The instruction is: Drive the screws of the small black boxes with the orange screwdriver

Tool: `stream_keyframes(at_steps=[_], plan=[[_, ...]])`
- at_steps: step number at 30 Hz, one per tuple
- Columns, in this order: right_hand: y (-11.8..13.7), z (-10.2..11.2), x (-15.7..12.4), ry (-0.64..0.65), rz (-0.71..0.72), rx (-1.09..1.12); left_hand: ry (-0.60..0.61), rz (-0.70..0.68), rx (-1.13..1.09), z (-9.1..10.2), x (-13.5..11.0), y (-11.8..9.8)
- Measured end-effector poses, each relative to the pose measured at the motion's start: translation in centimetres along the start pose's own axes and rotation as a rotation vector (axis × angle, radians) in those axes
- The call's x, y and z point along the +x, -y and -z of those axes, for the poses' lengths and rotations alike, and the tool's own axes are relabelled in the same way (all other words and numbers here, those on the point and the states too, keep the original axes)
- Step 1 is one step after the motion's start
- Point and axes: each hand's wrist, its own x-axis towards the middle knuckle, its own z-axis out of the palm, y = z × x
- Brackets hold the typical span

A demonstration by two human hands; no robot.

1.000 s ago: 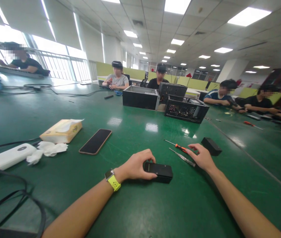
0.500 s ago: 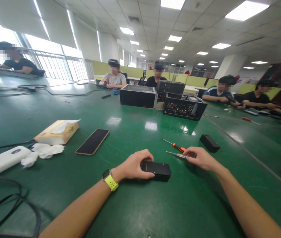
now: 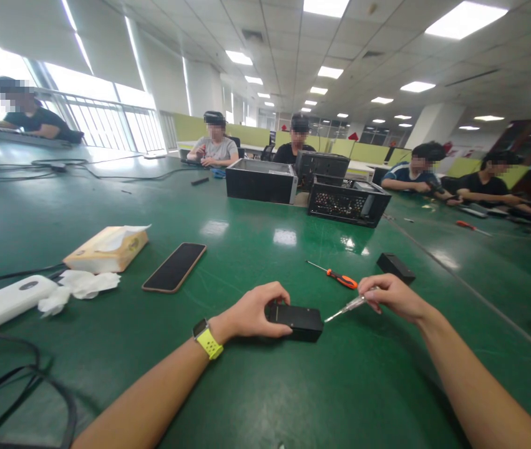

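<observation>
The black box lies flat on the green desk, reaching out to the right from under the left hand. That hand is clamped around its near-left end, the thumb along the side closest to the wearer and the fingers over the far edge. Right of it, the right hand grips a slim clear-handled screwdriver with thumb and fingers closed on the handle. The shaft slants down and left from this hand, its tip just beside the box's right end; whether they touch, I cannot tell.

Just beyond the right hand's fingers, to their left, lies an orange-and-black screwdriver, its shaft pointing away from the hand. Directly behind the right hand sits a second black box.

On the left wrist is a watch with a yellow-green strap. Farther left and beyond the left hand lies a phone, screen dark, then a tissue pack, crumpled tissues and a white device. Well beyond both hands stand open computer cases, with people seated around the desk.
</observation>
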Motion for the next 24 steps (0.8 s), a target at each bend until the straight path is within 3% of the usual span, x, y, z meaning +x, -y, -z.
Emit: stream_keyframes(at_steps=[24], plan=[[0.52, 0.04, -0.22, 0.031, -0.005, -0.092, 0.001, -0.005, 0.01, -0.15, -0.03, 0.3]])
